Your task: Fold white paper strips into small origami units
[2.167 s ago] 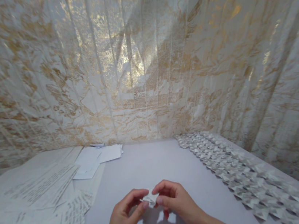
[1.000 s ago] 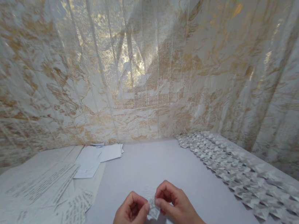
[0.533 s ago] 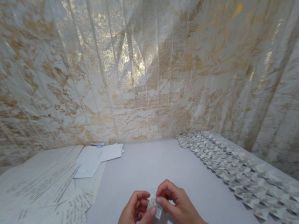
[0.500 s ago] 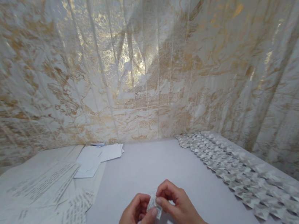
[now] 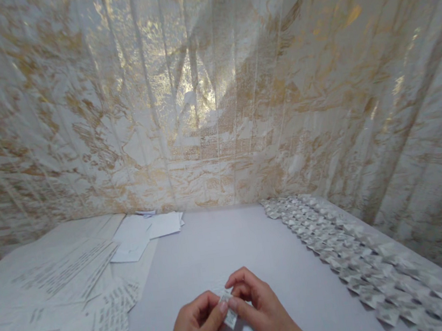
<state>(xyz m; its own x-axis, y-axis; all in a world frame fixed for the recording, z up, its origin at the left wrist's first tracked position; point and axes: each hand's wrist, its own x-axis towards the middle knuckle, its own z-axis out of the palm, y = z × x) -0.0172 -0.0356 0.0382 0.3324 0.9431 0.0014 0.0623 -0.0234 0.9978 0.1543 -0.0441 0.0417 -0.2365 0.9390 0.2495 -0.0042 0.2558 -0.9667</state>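
Here's my left hand [image 5: 197, 323], thumb and forefinger pinched together on the small folded paper [image 5: 230, 319], right in front of me, just over the table [image 5: 215, 242]. My right hand [image 5: 264, 306] has its thumb against that paper, forefinger raised slightly apart; whether the fingers behind grip it, I can't tell. Left side, the table carries overlapping printed sheets [image 5: 107, 321] and white slips [image 5: 131, 241]; right side, close-packed rows of folded pieces [image 5: 344, 255].
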